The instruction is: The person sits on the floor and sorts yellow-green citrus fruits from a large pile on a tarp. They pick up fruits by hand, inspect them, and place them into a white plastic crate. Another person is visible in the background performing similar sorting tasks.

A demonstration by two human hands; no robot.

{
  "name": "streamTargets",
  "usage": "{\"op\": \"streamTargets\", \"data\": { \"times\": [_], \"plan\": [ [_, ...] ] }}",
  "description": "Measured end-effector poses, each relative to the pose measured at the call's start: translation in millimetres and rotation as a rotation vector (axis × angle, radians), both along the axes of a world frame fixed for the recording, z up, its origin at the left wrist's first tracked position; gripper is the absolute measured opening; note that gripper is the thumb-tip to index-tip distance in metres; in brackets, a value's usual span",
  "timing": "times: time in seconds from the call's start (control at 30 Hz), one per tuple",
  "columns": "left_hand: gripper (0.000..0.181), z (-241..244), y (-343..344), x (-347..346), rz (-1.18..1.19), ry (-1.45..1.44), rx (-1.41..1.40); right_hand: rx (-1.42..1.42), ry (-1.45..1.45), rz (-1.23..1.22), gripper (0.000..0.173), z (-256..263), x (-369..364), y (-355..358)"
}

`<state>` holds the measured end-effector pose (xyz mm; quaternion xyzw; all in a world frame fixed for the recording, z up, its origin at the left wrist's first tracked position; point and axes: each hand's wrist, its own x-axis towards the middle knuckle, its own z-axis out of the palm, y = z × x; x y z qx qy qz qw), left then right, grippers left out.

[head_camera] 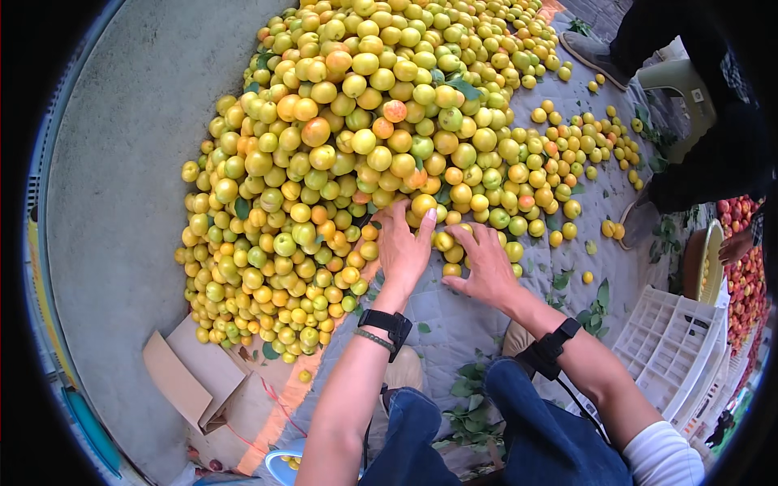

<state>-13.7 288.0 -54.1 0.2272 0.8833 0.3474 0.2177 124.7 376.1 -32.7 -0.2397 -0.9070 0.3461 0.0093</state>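
A large heap of yellow-green plums (304, 182) lies on a grey quilted sheet (450, 322), some of them tinged orange. My left hand (402, 246) is at the heap's lower edge, its thumb and fingers around a yellow plum (423, 205); whether it grips the fruit is not clear. Just right of it, my right hand (486, 262) reaches over a few plums, its fingers curled and its thumb apart. The fruit under its fingertips is partly hidden, so a hold cannot be told. Both wrists wear black straps.
An open cardboard box (194, 376) stands at lower left, near a blue-rimmed basin (285, 465). White plastic crates (665, 340) are at right, with red fruit (744, 285) beyond. Another person's shoe (592, 54) is at upper right, beside a green stool (687, 91). Leaves (474, 401) litter the sheet.
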Motion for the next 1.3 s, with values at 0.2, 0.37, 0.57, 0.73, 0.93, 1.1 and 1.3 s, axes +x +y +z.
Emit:
{"op": "streamTargets", "data": {
  "times": [0.2,0.37,0.57,0.73,0.93,1.1,1.3],
  "plan": [
    [0.047,6,-2,2,-0.096,0.113,-0.050,0.021,0.059,0.013,0.075,-10,13,-26],
    [0.042,0,-14,-3,-0.097,0.055,0.071,0.110,0.109,0.057,0.064,-10,-2,-29],
    [0.038,3,-33,12,-0.033,-0.215,0.144,0.263,0.215,0.200,0.048,-24,14,-38],
    [0.036,9,-41,6,0.191,-0.681,0.235,0.028,0.177,0.132,0.057,2,12,-30],
    [0.038,16,-61,4,0.293,-0.964,0.317,-0.369,0.128,-0.263,0.056,-3,19,3],
    [0.041,16,-59,5,0.275,-0.949,0.318,-0.334,0.057,-0.173,0.053,-2,-1,10],
    [0.057,24,-44,-3,0.158,-0.891,0.154,-0.305,-0.045,-0.128,0.060,-11,-18,0]
  ]
}}
